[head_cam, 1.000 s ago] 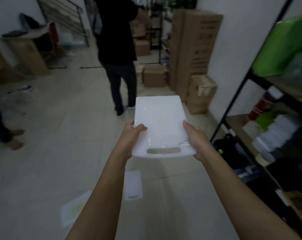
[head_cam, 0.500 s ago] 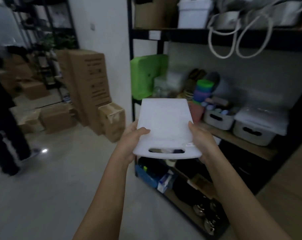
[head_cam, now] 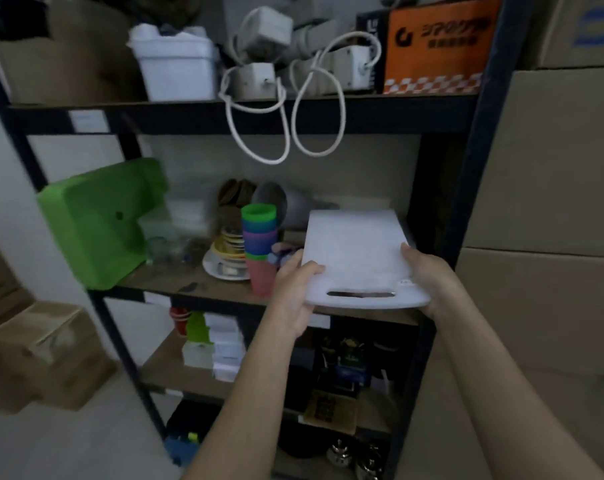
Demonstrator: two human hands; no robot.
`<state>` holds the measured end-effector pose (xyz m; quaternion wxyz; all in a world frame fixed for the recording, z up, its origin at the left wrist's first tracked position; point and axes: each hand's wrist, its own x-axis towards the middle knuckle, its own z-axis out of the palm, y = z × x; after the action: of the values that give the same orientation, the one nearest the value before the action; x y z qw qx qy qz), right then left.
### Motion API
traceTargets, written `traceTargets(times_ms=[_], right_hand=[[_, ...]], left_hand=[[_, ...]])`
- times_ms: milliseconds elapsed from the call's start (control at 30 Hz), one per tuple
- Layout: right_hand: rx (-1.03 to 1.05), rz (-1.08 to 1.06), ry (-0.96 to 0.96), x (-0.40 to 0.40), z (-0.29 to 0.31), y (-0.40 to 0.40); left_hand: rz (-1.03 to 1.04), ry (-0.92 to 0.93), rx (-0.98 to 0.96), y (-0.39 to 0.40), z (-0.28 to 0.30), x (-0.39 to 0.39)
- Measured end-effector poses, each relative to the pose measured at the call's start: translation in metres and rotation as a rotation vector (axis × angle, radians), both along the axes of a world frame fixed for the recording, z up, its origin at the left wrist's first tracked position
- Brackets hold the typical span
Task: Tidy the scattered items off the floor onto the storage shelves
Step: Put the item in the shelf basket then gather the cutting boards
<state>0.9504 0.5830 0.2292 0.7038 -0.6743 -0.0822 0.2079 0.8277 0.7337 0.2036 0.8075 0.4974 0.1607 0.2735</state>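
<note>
Black storage shelves (head_cam: 328, 117) faced, white cutting board (head_cam: 357, 256) gripped at both edges by left hand (head_cam: 295, 289) and right hand (head_cam: 428, 275) over middle shelf; stacked cups (head_cam: 260, 251) could be knocked if slid left.

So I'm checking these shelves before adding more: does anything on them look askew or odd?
Yes. The green plastic bin on the middle shelf sits tilted, its corner overhanging the left edge. Above, white cord loops dangle below the top shelf.
</note>
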Motion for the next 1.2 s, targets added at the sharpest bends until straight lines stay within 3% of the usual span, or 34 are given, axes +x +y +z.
traceTargets(times_ms=[133,367,533,733,833,967,1200], right_hand=[[0.057,-0.103,0.106,0.032,-0.002,0.013],[0.484,-0.136,0.3,0.044,-0.022,0.011],[0.56,-0.248,0.394,0.043,-0.038,0.03],[0.294,-0.324,0.287,0.058,-0.04,0.054],[0.085,-0.273,0.256,0.068,-0.039,0.056],[-0.13,-0.207,0.259,0.077,-0.042,0.054],[-0.279,-0.172,0.211,0.083,-0.052,0.054]], left_hand=[[-0.049,0.098,0.084,0.018,-0.006,0.049],[-0.083,0.203,0.089,0.039,-0.015,0.127],[-0.049,0.274,0.208,0.05,-0.024,0.163],[-0.041,0.593,0.888,0.062,-0.024,0.184],[-0.081,0.67,1.094,0.061,-0.021,0.189],[-0.182,0.644,1.187,0.06,-0.022,0.19],[-0.216,0.606,1.109,0.065,-0.025,0.19]])
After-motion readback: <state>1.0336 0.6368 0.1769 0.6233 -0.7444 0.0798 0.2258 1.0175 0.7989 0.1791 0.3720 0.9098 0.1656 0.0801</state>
